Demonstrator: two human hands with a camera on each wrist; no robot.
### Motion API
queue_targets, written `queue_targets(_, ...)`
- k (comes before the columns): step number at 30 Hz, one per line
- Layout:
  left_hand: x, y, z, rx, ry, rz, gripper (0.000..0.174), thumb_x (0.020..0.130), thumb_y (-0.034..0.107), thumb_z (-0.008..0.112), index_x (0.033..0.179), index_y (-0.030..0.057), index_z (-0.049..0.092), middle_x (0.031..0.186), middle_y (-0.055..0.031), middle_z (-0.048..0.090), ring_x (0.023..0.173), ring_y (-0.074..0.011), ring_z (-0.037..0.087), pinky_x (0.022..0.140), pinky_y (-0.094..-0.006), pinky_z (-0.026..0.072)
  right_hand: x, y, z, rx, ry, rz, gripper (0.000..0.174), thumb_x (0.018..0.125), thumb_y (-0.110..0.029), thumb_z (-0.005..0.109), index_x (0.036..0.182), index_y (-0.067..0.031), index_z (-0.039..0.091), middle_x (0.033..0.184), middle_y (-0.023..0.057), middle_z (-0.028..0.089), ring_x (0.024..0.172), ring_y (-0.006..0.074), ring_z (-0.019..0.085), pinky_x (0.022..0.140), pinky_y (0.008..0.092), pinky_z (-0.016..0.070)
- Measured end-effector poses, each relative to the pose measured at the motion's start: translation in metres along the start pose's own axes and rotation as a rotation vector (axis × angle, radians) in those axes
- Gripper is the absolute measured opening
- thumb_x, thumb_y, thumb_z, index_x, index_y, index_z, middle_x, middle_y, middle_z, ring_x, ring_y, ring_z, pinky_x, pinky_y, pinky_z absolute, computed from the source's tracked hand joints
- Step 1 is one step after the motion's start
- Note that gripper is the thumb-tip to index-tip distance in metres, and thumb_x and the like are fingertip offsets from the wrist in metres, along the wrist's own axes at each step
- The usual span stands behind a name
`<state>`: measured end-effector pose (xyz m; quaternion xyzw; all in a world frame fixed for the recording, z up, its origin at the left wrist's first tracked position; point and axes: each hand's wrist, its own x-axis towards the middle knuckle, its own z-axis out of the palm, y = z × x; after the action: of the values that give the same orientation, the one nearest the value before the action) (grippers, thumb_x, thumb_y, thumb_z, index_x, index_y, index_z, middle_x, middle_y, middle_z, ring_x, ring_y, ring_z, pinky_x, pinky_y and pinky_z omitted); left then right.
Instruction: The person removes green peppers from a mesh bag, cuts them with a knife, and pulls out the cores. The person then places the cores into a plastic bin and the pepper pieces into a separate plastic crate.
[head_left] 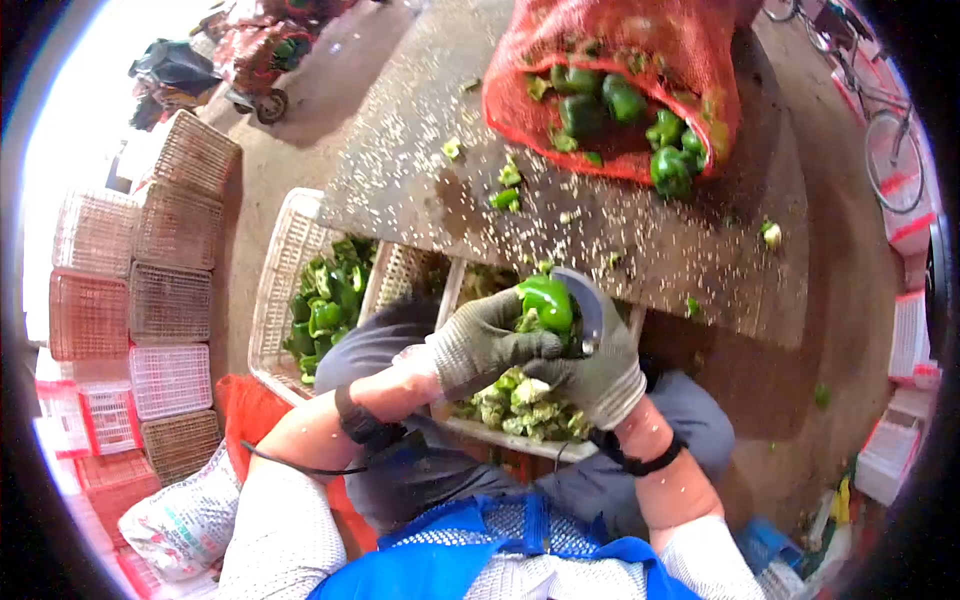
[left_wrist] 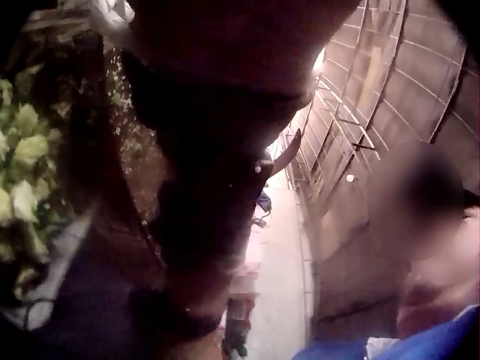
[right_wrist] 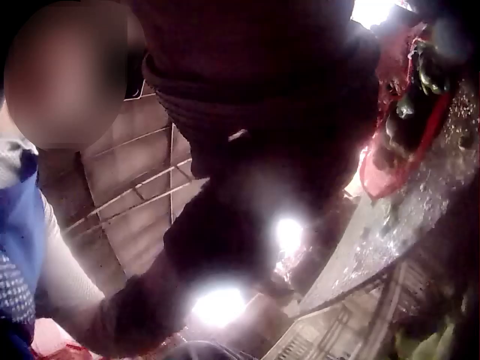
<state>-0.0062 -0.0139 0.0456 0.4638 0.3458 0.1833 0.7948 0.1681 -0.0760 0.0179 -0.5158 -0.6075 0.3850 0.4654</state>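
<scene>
Plastic crates [head_left: 175, 240] stacked along the left — white, red, brownish, a printed white sack [head_left: 185, 515] near them, a bicycle [head_left: 893, 160] at upper right

2 gloved hands [head_left: 487, 340] [head_left: 603, 375] hold 1 green pepper [head_left: 545, 303]; 1 desk [head_left: 400, 170]; 1 red mesh sack [head_left: 640, 50] at 1 o'clock; 2 dark wrist straps [head_left: 362, 418] [head_left: 642, 460]; 1 white bag [head_left: 185, 515] at 8 o'clock.

The head camera looks forward and down on the worktop [head_left: 745, 260] from above. Both wrist cameras sit close in, tilted up toward the roof [left_wrist: 427, 67]; the right one shares the red mesh sack [head_left: 680, 60] with the head view.
</scene>
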Motion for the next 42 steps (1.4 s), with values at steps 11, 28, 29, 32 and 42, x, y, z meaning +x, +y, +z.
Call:
queue_targets(11,0.010,0.001,-0.005,0.239,-0.116,-0.230,0.039,0.082,0.017,0.077,0.116,0.0035,0.063,0.104,-0.0009,0.068,0.096,-0.0092,0.062,0.086,-0.0282,0.0511,-0.004,0.010,0.005,-0.073,-0.112,0.062,0.083,0.070,-0.031,0.085,0.140,-0.0099,0.046,0.126,0.0123,0.057,0.116,0.0268,0.057,0.102,0.0364,0.0440)
queue_targets(28,0.029,-0.007,-0.002,0.009,-0.154,-0.164,0.048,0.080,0.012,0.080,0.123,0.0031,0.061,0.107,-0.0021,0.068,0.096,-0.0093,0.062,0.086,-0.0286,0.0530,0.001,0.003,-0.020,0.154,-0.143,0.176,0.089,0.069,-0.024,0.085,0.143,-0.0063,0.039,0.132,0.0139,0.052,0.121,0.0254,0.052,0.106,0.0363,0.0400)
queue_targets(29,0.029,-0.004,0.005,0.006,-0.130,-0.182,0.046,0.080,0.011,0.080,0.121,0.0033,0.061,0.106,-0.0014,0.068,0.096,-0.0087,0.061,0.085,-0.0284,0.0529,0.000,0.002,-0.023,0.165,-0.149,0.215,0.088,0.070,-0.023,0.084,0.143,-0.0055,0.039,0.135,0.0149,0.050,0.124,0.0251,0.050,0.108,0.0360,0.0382)
queue_targets(32,0.026,-0.010,0.007,0.013,-0.120,-0.133,0.040,0.080,0.013,0.079,0.116,0.0046,0.063,0.104,-0.0008,0.068,0.091,-0.0090,0.061,0.083,-0.0286,0.0532,-0.002,-0.005,-0.031,0.140,-0.194,0.214,0.086,0.073,-0.023,0.082,0.143,-0.0022,0.037,0.143,0.0169,0.044,0.131,0.0278,0.046,0.111,0.0365,0.0347)
queue_targets(42,0.022,0.005,0.002,0.223,-0.160,-0.365,0.035,0.086,0.022,0.075,0.116,0.0051,0.067,0.105,-0.0006,0.070,0.095,-0.0086,0.062,0.085,-0.0286,0.0520,-0.005,0.000,-0.023,0.149,-0.232,0.252,0.100,0.060,-0.022,0.093,0.142,-0.0058,0.039,0.131,0.0096,0.055,0.118,0.0186,0.054,0.103,0.0346,0.0438)
